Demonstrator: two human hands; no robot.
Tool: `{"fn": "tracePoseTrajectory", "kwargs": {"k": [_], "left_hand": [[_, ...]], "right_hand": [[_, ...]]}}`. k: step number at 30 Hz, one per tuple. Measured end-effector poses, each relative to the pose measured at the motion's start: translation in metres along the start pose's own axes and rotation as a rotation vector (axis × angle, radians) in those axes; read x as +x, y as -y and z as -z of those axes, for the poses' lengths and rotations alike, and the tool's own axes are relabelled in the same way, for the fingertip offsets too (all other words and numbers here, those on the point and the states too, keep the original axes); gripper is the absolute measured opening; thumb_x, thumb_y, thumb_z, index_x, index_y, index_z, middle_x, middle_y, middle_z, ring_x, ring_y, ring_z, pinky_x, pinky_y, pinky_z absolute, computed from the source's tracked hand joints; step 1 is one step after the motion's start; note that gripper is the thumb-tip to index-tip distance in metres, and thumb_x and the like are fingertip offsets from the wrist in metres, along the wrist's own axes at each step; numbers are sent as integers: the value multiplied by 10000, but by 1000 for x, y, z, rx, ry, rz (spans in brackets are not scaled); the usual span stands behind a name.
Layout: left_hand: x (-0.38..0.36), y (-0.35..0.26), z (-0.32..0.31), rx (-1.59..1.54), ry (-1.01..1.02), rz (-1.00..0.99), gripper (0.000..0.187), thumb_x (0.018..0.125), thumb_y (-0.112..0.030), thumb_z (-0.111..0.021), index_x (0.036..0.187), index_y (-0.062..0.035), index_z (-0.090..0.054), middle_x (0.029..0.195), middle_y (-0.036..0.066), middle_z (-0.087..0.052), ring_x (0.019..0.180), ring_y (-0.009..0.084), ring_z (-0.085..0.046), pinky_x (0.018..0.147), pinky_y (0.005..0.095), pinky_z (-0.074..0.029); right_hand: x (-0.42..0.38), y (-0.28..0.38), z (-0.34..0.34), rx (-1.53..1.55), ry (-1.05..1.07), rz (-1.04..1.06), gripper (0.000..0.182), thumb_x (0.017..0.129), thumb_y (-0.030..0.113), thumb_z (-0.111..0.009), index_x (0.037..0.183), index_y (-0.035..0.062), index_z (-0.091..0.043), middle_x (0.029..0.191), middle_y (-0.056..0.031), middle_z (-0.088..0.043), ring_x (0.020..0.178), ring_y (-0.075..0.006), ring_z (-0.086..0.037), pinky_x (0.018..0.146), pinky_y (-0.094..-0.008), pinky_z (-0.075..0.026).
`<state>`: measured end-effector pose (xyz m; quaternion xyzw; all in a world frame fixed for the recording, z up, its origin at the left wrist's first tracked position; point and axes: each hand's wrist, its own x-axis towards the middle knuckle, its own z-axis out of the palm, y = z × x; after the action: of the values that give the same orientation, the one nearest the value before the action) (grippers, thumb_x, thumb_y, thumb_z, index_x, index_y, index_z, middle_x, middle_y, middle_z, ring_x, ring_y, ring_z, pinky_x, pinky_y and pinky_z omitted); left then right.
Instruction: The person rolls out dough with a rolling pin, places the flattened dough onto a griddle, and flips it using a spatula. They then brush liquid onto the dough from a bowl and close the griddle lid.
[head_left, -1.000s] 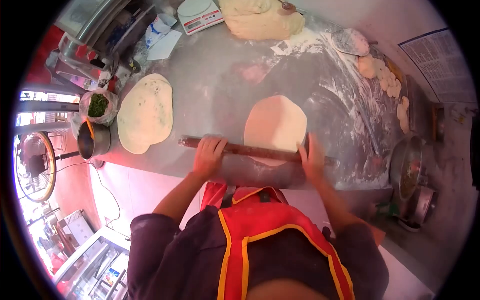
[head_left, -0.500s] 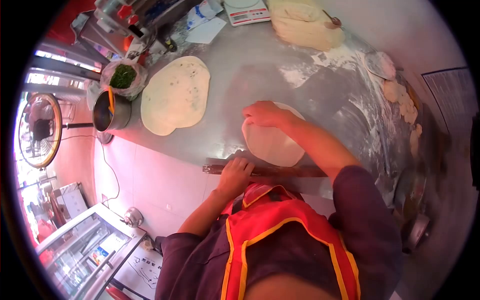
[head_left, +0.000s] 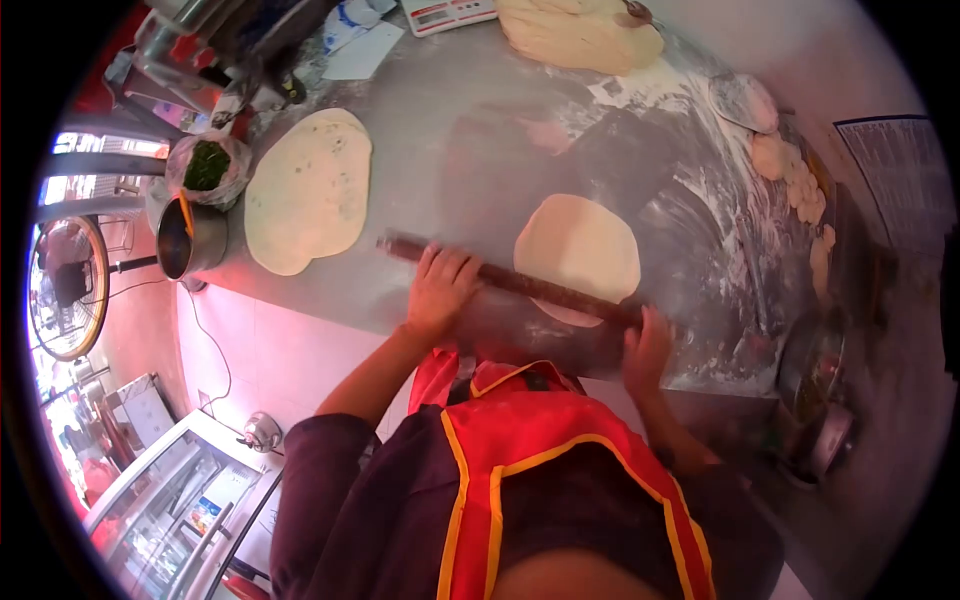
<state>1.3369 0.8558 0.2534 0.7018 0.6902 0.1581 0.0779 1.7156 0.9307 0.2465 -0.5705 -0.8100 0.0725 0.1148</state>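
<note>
A long brown rolling pin (head_left: pixel 545 288) lies slantwise over the near part of a round, flat sheet of dough (head_left: pixel 577 238) on the metal worktop (head_left: pixel 430 160). My left hand (head_left: pixel 443 288) is closed over the pin towards its left end. At the pin's right end is my right hand (head_left: pixel 648 352), its fingers closed around that end and slightly blurred. A larger flat sheet of dough (head_left: pixel 307 190) with dark flecks rests farther left, apart from both hands.
A big dough mass (head_left: pixel 580 38) and a scale (head_left: pixel 448 12) are at the back. Several dough pieces (head_left: pixel 800 190) line the right side near loose flour (head_left: pixel 715 200). On the left stand a metal pot (head_left: pixel 208 243) and a bag of chopped greens (head_left: pixel 207 165).
My right hand has let go of the round dough and moved down to the pin's right end. The pin has come up from the worktop's near edge onto the dough.
</note>
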Motion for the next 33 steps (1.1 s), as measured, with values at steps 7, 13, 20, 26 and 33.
{"fn": "tracePoseTrajectory", "kwargs": {"k": [7, 13, 20, 26, 33], "left_hand": [[184, -6, -26, 138, -121, -40, 651, 926, -425, -517, 1455, -92, -338, 1515, 95, -330, 1425, 274, -243, 1148, 516, -158], [271, -2, -41, 132, -222, -131, 629, 946, -438, -471, 1449, -84, -340, 1517, 103, -323, 1431, 264, -230, 1150, 516, -159], [50, 14, -5, -1, 201, -29, 607, 895, -333, -578, 1381, -8, -414, 1453, 157, -404, 1378, 311, -329, 1141, 514, -196], [93, 19, -3, 47, 54, -68, 635, 890, -348, -568, 1404, -25, -383, 1455, 164, -394, 1356, 342, -345, 1127, 508, -212], [-28, 30, 10, -74, 90, -93, 366, 699, -180, -668, 1033, -63, -581, 1013, 115, -595, 985, 314, -558, 847, 433, -439]], "right_hand": [[128, -27, -14, -188, -123, -151, 521, 980, 284, -437, 1457, 97, -340, 1492, -124, -363, 1392, -309, -313, 1116, -589, -179], [192, -57, -21, -204, -229, -66, 520, 981, 277, -432, 1456, 90, -335, 1499, -142, -345, 1400, -311, -293, 1130, -570, -165], [-24, 32, 1, -68, 88, -8, 561, 933, 235, -487, 1422, -6, -357, 1470, -189, -381, 1361, -328, -362, 1120, -562, -186], [18, 23, 3, -87, 40, -19, 616, 896, 256, -558, 1440, 51, -354, 1482, -189, -362, 1367, -332, -347, 1115, -557, -201], [-5, -11, 15, 17, 314, 156, 644, 759, 152, -705, 1341, 58, -448, 1301, -133, -508, 1266, -308, -446, 1076, -529, -296]]}}
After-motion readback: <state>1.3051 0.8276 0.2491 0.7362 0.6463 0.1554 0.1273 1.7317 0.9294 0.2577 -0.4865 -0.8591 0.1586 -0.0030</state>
